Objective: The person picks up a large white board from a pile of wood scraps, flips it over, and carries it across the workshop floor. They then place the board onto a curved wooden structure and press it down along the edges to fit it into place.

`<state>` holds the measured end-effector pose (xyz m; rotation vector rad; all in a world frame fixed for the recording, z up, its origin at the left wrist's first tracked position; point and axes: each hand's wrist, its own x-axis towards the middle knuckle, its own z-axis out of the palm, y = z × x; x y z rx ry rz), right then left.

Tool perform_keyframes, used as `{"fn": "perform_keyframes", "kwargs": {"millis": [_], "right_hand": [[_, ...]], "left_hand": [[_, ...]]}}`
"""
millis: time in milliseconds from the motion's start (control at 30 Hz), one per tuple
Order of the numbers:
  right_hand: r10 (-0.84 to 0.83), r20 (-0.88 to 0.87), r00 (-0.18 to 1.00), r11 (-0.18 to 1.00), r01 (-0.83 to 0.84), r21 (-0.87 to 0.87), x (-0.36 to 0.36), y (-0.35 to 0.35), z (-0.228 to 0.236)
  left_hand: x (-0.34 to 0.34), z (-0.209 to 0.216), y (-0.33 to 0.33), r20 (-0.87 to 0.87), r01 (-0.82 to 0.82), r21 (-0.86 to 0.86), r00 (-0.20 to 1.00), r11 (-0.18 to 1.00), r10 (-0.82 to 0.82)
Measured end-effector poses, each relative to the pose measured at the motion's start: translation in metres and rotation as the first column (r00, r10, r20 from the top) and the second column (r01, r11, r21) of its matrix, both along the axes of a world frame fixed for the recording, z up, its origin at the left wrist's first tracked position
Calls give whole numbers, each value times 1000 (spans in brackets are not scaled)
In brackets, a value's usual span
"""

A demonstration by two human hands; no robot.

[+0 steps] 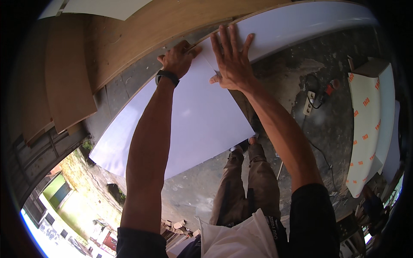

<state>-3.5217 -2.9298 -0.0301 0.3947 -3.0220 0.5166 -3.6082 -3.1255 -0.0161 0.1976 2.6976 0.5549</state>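
A large white panel (193, 124) spreads out below my hands, its near corner by my feet. A long white strip (297, 26) runs from its far end off to the upper right, and a thin seam shows where the two meet. At the panel's far edge, my left hand (177, 60) has its fingers curled over the rim; a dark band circles that wrist. Just right of it, my right hand (232, 64) lies flat across the seam area with fingers spread, holding nothing. What lies under the left fingertips is partly hidden.
Brown boards (69, 73) stand at the left, and a long wooden board (142, 38) lies beyond the panel. On the dark floor at right are a power strip (309, 103) with a cable and a red plug (329, 89). A white panel with orange print (365, 129) stands far right.
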Motion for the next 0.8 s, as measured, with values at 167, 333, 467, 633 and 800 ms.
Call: {"fn": "perform_keyframes", "kwargs": {"millis": [167,333,467,633,800], "right_hand": [[-8,8,1000,1000,7,28,-1,-1,0],[-7,9,1000,999,6,53,-1,-1,-2],[-18,-16,1000,999,19,38,-1,0,-7],[-21,-47,999,1000,21,-1,1,-2,-8],[-28,-17,999,999,29,31,0,-3,-8]], "left_hand": [[9,-2,7,-85,46,-64,995,997,-52],[15,-9,3,-213,123,-98,967,988,-141],[20,-13,6,-290,137,-123,942,983,-168],[25,-16,0,-364,161,-108,912,981,-190],[22,-11,4,-266,142,-53,952,988,-151]]}}
